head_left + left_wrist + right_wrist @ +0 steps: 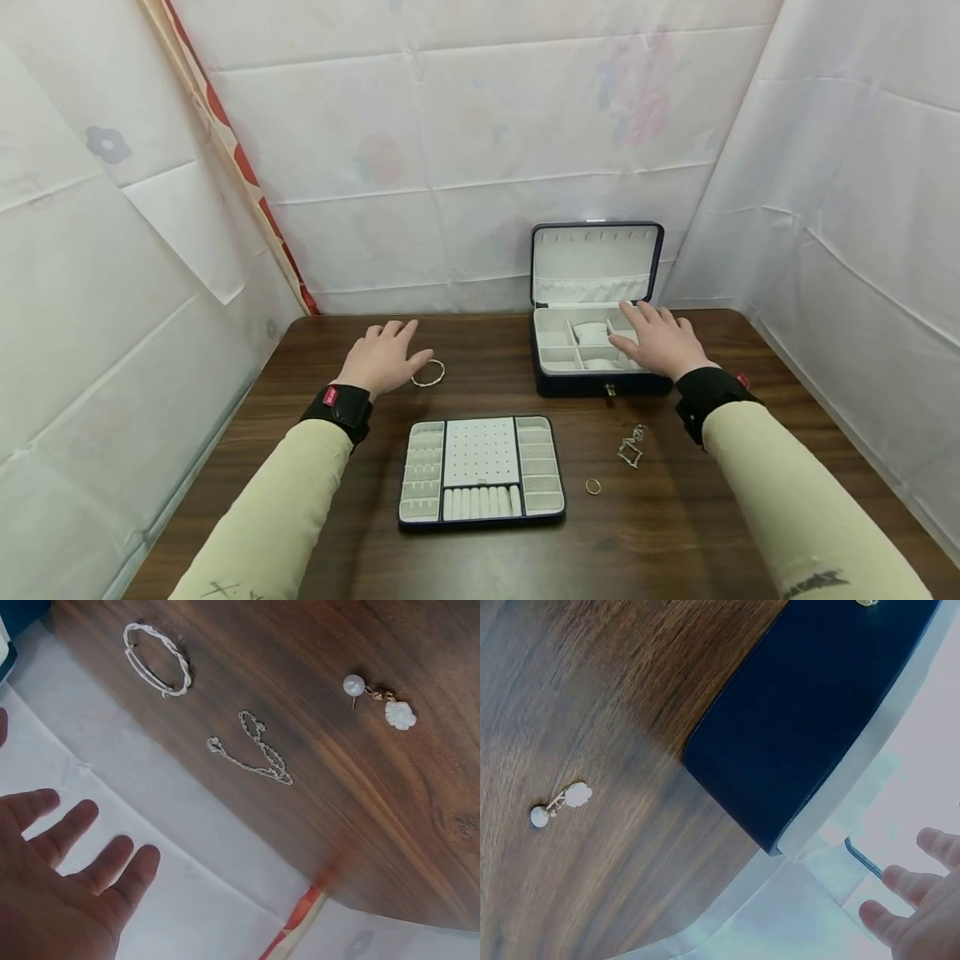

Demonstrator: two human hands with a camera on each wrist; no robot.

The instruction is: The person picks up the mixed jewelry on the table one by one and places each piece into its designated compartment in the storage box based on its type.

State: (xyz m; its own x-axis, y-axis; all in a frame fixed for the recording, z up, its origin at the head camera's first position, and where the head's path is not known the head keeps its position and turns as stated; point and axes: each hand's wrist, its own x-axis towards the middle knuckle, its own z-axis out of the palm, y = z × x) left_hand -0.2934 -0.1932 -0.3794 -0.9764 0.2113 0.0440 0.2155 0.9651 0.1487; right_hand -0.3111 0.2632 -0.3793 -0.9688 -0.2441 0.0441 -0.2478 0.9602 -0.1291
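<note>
My left hand point(384, 358) hovers with spread fingers over the left of the table, its thumb beside a twisted silver bangle point(429, 385). The left wrist view shows a thin silver chain point(274, 769) and a pearl drop earring point(400, 715) lying past the bangle. Fingers apart, my right hand point(663, 340) hangs over the right part of a navy jewelry box point(572, 385), covering some of its compartments. The box's lid stands up at the back. Another pearl drop earring point(577, 794) lies on the wood near the box in the right wrist view. Both hands hold nothing.
A jewelry tray point(480, 450) with ring rolls and side compartments lies at the front middle. To its right are a gold ring point(593, 493) and a silver piece with a diamond-shaped outline point(631, 452). White sheeting point(465, 150) hangs behind the brown table point(480, 571) and along both sides.
</note>
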